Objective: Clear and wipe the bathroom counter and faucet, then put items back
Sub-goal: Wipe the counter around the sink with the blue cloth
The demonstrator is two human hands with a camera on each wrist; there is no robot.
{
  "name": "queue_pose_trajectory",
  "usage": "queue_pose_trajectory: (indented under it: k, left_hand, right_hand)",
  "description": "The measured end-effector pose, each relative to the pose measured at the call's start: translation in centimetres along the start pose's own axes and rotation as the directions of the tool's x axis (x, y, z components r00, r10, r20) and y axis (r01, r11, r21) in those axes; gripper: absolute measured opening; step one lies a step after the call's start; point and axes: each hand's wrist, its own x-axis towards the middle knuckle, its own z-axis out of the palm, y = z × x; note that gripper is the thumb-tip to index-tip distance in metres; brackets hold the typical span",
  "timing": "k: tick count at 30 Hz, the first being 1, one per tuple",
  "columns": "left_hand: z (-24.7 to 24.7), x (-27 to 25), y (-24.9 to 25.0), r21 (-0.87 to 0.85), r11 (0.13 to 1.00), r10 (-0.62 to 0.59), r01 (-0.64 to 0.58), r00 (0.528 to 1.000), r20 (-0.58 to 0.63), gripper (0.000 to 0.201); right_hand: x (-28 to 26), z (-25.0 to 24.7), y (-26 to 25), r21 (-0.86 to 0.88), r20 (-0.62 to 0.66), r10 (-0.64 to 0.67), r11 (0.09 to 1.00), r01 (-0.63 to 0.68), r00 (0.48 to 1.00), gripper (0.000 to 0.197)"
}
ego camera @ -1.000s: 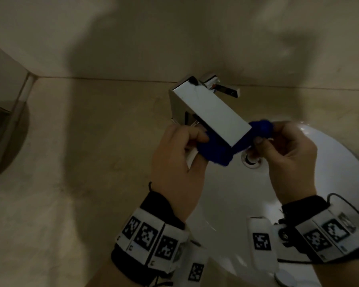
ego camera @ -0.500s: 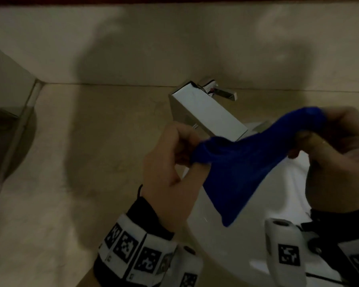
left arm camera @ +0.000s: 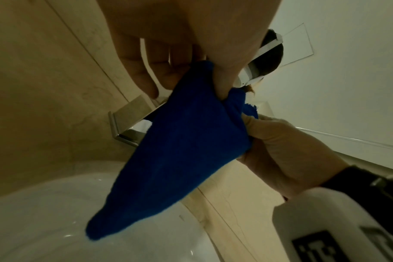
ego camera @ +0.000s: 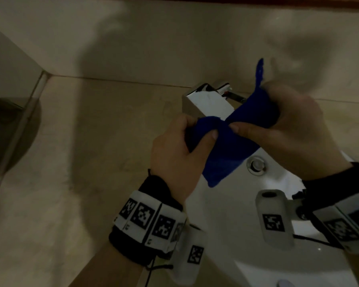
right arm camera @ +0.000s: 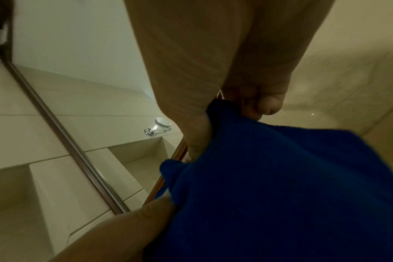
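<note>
A blue cloth [ego camera: 230, 146] hangs between both hands above the white sink [ego camera: 232, 220], in front of the square chrome faucet [ego camera: 205, 100]. My left hand [ego camera: 187, 146] pinches the cloth's left end with thumb and curled fingers. My right hand [ego camera: 282, 125] grips its right end, and a corner sticks up past the knuckles. The left wrist view has the cloth [left arm camera: 180, 150] drooping to a point over the basin, with the faucet spout [left arm camera: 128, 124] behind it. In the right wrist view the cloth [right arm camera: 280, 195] fills the lower right.
Beige stone counter [ego camera: 81, 162] stretches to the left of the sink and meets a beige wall [ego camera: 153, 38] behind. The sink drain [ego camera: 256, 163] shows below the cloth. A dark rounded object [ego camera: 0, 131] sits at the far left edge. A mirror edge [right arm camera: 63, 138] shows.
A second ago the cloth was wrapped under the faucet spout. Both hands have since pulled it off, and the right hand has now come back in beside the left, bunching the cloth.
</note>
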Motion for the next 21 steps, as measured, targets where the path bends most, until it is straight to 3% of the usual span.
queue_pose_trajectory:
  k: [6,10,13,17,21]
  left_hand:
    - [0.1,0.9,-0.1,-0.011,0.997,-0.071,0.071,0.997,0.024,0.014]
    - [0.3,0.7,0.1,-0.050,0.996,-0.074,0.074,0.997,0.013,0.017]
    - [0.5,1.3,0.2,-0.077,0.996,-0.053,0.046,0.995,-0.089,0.026]
    - [0.7,3.3,0.2,-0.149,0.988,-0.090,0.048,0.951,-0.294,0.033]
    - [0.2,5.2,-0.1,-0.066,0.994,-0.097,0.085,0.974,-0.203,0.025]
  right_hand:
    - [1.7,-0.9,-0.6,-0.048,0.134,0.011,0.999,-0.004,0.991,0.035]
    - [2.4,-1.8,-0.7,-0.009,0.188,0.057,0.998,-0.056,0.980,0.048]
    - [2.9,-2.5,-1.0,-0.086,0.159,0.020,0.996,-0.006,0.987,0.046]
    - [4.6,-2.2,-2.0,-0.255,0.140,-0.054,0.963,0.089,0.989,0.031]
    - [7.0,-0.8,-1.5,-0.275,0.218,-0.007,0.959,0.068,0.976,0.040]
